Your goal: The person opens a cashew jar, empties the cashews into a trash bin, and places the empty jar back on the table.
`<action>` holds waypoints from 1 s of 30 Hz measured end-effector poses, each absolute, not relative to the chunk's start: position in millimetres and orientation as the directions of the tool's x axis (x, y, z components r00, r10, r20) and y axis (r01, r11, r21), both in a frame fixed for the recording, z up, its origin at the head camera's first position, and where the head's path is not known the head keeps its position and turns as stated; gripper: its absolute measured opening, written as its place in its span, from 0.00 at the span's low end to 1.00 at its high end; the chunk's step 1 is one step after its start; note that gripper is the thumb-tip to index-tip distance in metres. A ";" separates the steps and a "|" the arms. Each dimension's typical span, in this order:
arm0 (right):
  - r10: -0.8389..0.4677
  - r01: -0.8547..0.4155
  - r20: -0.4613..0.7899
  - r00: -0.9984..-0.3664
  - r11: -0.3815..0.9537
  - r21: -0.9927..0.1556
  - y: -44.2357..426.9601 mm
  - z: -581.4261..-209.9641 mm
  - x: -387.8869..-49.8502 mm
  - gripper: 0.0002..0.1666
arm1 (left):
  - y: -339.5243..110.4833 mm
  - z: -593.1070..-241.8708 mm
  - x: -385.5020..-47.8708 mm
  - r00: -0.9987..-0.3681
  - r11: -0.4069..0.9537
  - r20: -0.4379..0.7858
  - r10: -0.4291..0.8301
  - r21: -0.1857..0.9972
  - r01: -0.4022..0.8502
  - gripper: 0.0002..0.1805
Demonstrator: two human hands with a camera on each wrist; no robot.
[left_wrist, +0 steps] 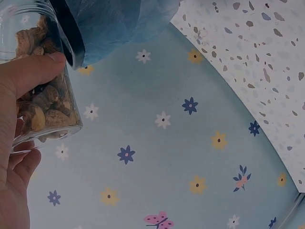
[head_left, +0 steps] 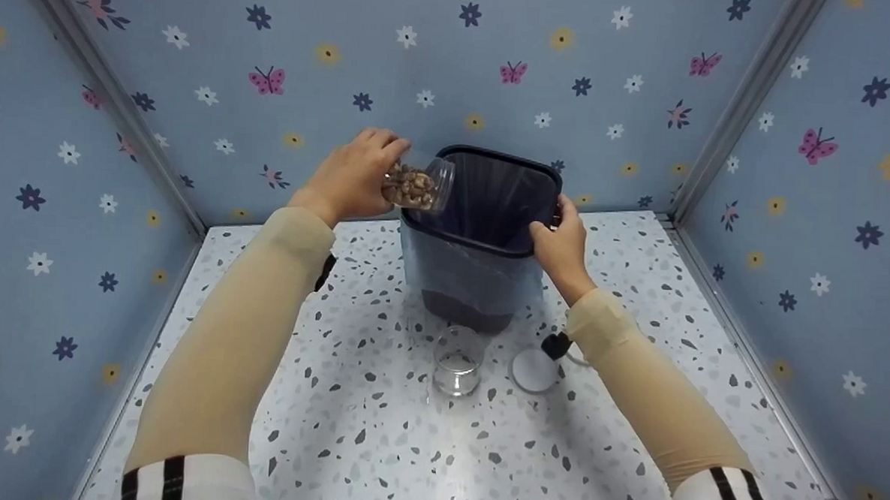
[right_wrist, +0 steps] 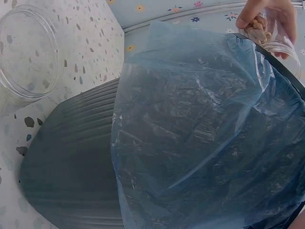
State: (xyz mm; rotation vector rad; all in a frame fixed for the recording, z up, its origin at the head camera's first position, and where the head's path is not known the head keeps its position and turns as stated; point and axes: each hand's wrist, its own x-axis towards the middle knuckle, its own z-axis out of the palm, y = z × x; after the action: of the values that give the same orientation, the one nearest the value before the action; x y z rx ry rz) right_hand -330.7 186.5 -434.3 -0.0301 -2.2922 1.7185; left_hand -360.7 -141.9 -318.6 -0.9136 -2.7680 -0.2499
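My left hand [head_left: 358,172] grips a clear jar [left_wrist: 71,121] of brown, lumpy dried pieces [left_wrist: 45,102]. The jar lies tilted on its side at the left rim of a dark trash bin [head_left: 468,311], its mouth toward the opening. A thin blue bag [right_wrist: 190,133] lines the bin and hangs down over its outside. With thumb and fingers, my right hand [head_left: 563,244] holds the bin's right rim. Inside the bin, the part I can see is dark liner; the bottom is hidden.
In front of the bin stands a clear glass jar [head_left: 457,371] with an open top. A round white lid [head_left: 535,370] lies to its right, near my right wrist. Flower-patterned panels [head_left: 423,69] surround the speckled tabletop [head_left: 376,442] at the back and sides.
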 end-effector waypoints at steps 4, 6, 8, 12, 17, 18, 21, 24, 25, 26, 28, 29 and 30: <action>0.178 -0.146 0.204 -0.963 0.295 -0.944 186.3 -434.0 -330.0 0.44 | -141.2 -317.7 -362.0 -0.777 0.790 0.258 0.574 0.074 0.609 0.47; 0.176 -0.146 0.205 -0.963 0.299 -0.943 186.3 -433.9 -329.6 0.44 | -140.8 -317.2 -362.2 -0.775 0.789 0.256 0.577 0.068 0.610 0.47; 0.175 -0.144 0.204 -0.963 0.306 -0.941 186.3 -433.7 -329.5 0.44 | -140.8 -317.3 -362.2 -0.774 0.788 0.255 0.580 0.065 0.612 0.47; 0.176 -0.140 0.201 -0.964 0.309 -0.941 185.7 -433.3 -329.5 0.44 | -140.8 -316.5 -362.0 -0.772 0.786 0.252 0.584 0.061 0.615 0.47; 0.172 -0.140 0.198 -0.965 0.303 -0.943 184.8 -432.5 -328.3 0.44 | -140.7 -313.9 -363.1 -0.769 0.787 0.254 0.586 0.045 0.615 0.48; 0.172 -0.139 0.198 -0.965 0.305 -0.942 184.7 -432.3 -328.0 0.44 | -140.6 -313.4 -363.3 -0.769 0.788 0.254 0.587 0.040 0.615 0.48; 0.173 -0.139 0.199 -0.965 0.308 -0.941 185.2 -432.4 -328.1 0.43 | -140.5 -312.2 -363.7 -0.767 0.787 0.250 0.591 0.028 0.616 0.48; 0.174 -0.138 0.199 -0.965 0.311 -0.940 185.5 -432.4 -328.5 0.43 | -140.5 -311.4 -363.6 -0.764 0.786 0.250 0.595 0.017 0.617 0.47; 0.175 -0.140 0.201 -0.964 0.311 -0.940 185.6 -432.5 -328.7 0.43 | -140.5 -311.2 -363.6 -0.763 0.786 0.251 0.596 0.014 0.618 0.47; 0.175 -0.142 0.203 -0.963 0.311 -0.940 185.7 -432.6 -329.0 0.43 | -140.5 -311.1 -363.6 -0.761 0.785 0.252 0.598 0.012 0.620 0.47; 0.177 -0.146 0.208 -0.962 0.311 -0.939 185.7 -432.6 -329.1 0.43 | -140.5 -310.9 -363.7 -0.757 0.781 0.256 0.602 0.008 0.624 0.46; 0.178 -0.149 0.211 -0.961 0.310 -0.939 185.7 -432.7 -329.2 0.43 | -140.5 -310.8 -363.8 -0.755 0.780 0.258 0.604 0.006 0.626 0.46; 0.178 -0.150 0.213 -0.961 0.309 -0.939 185.8 -432.6 -329.2 0.42 | -140.5 -310.8 -363.8 -0.753 0.779 0.259 0.605 0.002 0.627 0.46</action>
State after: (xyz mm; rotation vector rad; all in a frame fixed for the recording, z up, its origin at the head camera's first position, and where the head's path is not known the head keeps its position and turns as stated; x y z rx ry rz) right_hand -329.2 185.8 -432.6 -0.0252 -2.3028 1.6976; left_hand -363.8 -140.5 -310.8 -0.9613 -2.7276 -0.1296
